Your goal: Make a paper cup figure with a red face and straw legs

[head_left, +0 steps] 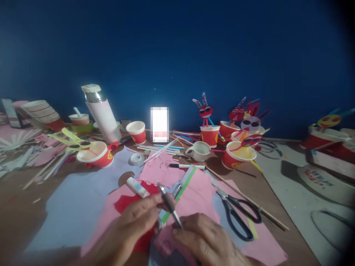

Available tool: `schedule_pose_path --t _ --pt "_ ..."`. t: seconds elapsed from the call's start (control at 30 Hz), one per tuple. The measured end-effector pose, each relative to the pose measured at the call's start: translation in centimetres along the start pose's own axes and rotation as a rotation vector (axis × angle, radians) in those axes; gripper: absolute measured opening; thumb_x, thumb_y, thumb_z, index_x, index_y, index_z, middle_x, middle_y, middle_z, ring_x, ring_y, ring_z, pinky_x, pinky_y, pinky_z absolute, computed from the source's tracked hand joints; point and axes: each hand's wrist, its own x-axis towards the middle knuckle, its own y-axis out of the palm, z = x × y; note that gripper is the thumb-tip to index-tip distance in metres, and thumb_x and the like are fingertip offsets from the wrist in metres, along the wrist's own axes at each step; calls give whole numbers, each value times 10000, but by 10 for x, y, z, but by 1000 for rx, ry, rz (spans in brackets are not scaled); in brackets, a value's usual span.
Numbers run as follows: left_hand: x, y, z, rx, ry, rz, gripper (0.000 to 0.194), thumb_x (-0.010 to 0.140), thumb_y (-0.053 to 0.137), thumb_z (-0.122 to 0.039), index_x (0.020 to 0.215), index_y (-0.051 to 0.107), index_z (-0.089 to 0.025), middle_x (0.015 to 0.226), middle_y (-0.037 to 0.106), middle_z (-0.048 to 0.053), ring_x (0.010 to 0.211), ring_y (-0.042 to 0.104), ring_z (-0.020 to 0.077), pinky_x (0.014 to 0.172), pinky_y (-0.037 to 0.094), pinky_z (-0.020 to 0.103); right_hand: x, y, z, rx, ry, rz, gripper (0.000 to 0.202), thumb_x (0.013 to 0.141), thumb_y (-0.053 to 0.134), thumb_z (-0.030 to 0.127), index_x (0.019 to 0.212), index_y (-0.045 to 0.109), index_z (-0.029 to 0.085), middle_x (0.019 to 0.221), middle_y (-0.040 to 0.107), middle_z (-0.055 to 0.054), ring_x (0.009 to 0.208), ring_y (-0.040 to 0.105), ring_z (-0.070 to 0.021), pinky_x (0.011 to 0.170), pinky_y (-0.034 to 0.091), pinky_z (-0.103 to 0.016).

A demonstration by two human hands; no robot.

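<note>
A silver and black pen slants between my two hands. My left hand pinches its upper part between thumb and fingers, while my right hand closes round its lower end. Below the pen is a small pink piece, partly covered by my right hand. Red paper and pink paper lie under and around the hands. Just beyond the pen is a green-edged strip. A white glue tube rests past my left fingers, and black-handled scissors lie to the right.
Paper cups with paper faces, such as a red cup, stand at the back right. A white flask leans at the back left. A tape roll, a marker, a white cup and a wooden stick are scattered between.
</note>
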Motion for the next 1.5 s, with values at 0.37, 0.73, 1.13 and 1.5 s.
schedule_pose_path --t 0.37,0.73,1.13,1.5 --pt "19 -11 10 -504 84 -65 219 910 476 -401 858 610 -237 555 492 -36 497 466 125 516 467 270 12 -25 -23 158 71 175 198 936 481 180 1055 637 208 804 720 -25 731 646 -119 701 485 -229" --pt "21 -45 -13 -399 315 -160 172 860 557 -353 877 632 -198 579 455 -41 473 354 72 428 333 176 -4 -55 -93 -160 738 112 165 853 529 211 900 686 222 829 694 -4 719 634 -158 636 457 -246" --pt "3 -89 -47 -374 688 -465 125 849 474 -209 816 584 -160 577 490 -29 487 404 82 461 368 195 52 -17 -91 -666 294 404 162 887 544 185 951 688 216 833 657 -52 798 610 -219 660 410 -303" --pt "9 -82 -31 -197 559 -415 95 845 564 -239 836 620 -163 581 512 -33 520 404 77 484 308 208 54 13 -105 -825 261 489 296 893 502 83 1134 621 208 927 668 -96 861 591 -250 637 407 -320"
